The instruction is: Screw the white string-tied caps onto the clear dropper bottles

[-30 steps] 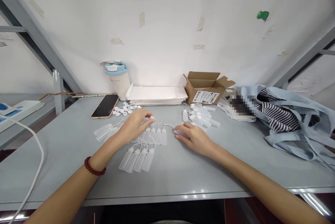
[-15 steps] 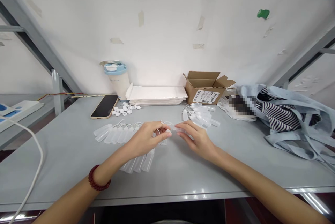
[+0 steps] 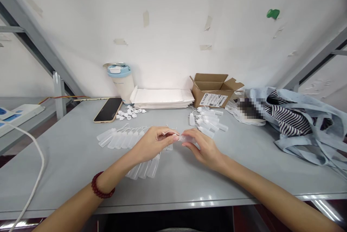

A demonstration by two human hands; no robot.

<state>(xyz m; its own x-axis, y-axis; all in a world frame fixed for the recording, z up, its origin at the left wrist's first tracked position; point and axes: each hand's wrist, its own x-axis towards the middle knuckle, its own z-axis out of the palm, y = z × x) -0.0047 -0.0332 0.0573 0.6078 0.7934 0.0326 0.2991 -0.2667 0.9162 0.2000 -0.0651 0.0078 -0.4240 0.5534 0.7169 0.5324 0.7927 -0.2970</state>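
My right hand (image 3: pixel 205 149) is closed round the body of a small translucent plastic bottle (image 3: pixel 187 138), held lying sideways just above the table. At its neck end, the thumb and fingers of my left hand (image 3: pixel 150 143) pinch a white cap, mostly hidden by the fingertips. A thin white strap (image 3: pixel 171 132) arches over those fingertips. Beneath and left of my left hand lie a row of similar bottles (image 3: pixel 119 140) and a nearer row of bottles (image 3: pixel 143 168). Beyond my right hand is a loose pile of bottles (image 3: pixel 210 119) with straps.
Loose white caps (image 3: pixel 129 112) lie by a phone (image 3: pixel 108 110). A lidded cup (image 3: pixel 123 85), a stack of white envelopes (image 3: pixel 164 98) and an open cardboard box (image 3: pixel 214 93) stand along the wall. A light blue cloth bag (image 3: pixel 292 116) lies right; a white cable (image 3: pixel 40 152) hangs left.
My hands have come together: the bottle's neck end in my right hand now meets the left fingertips, where a small gap showed before. The strap now arches over the left fingers.
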